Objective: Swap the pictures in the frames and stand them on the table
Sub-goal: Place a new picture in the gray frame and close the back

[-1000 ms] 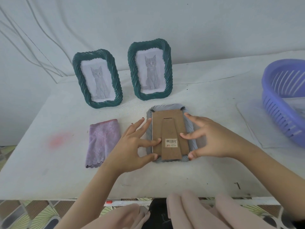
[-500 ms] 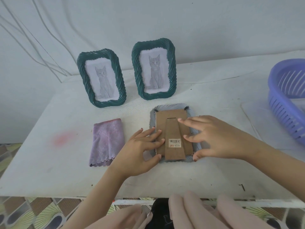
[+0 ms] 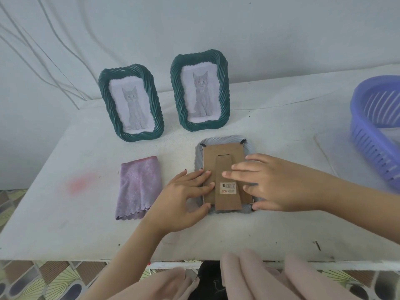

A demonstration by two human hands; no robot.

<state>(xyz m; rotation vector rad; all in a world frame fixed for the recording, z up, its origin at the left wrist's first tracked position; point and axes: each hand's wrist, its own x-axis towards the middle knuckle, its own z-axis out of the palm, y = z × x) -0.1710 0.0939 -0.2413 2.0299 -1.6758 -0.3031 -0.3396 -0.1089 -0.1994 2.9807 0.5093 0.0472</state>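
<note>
A grey picture frame (image 3: 200, 151) lies face down in the middle of the white table (image 3: 65, 230). Its brown cardboard back (image 3: 225, 150) with a fold-out stand and a barcode sticker faces up. My left hand (image 3: 184, 195) presses flat on the frame's left side, fingers on the cardboard and thumb at the lower left edge. My right hand (image 3: 275, 185) lies flat over the right side, fingers across the stand. Two dark green frames stand upright at the back, the left green frame (image 3: 131, 102) and the right green frame (image 3: 200, 89), each showing a grey cat drawing.
A folded purple cloth (image 3: 138, 187) lies left of the grey frame. A purple plastic basket (image 3: 376, 128) sits at the right edge on a clear sheet (image 3: 333, 152). White cables hang on the wall behind. My knees are below the table's front edge.
Both hands have flattened and slid inward onto the cardboard back. The right fingers now reach across the stand. The frame itself has stayed in place.
</note>
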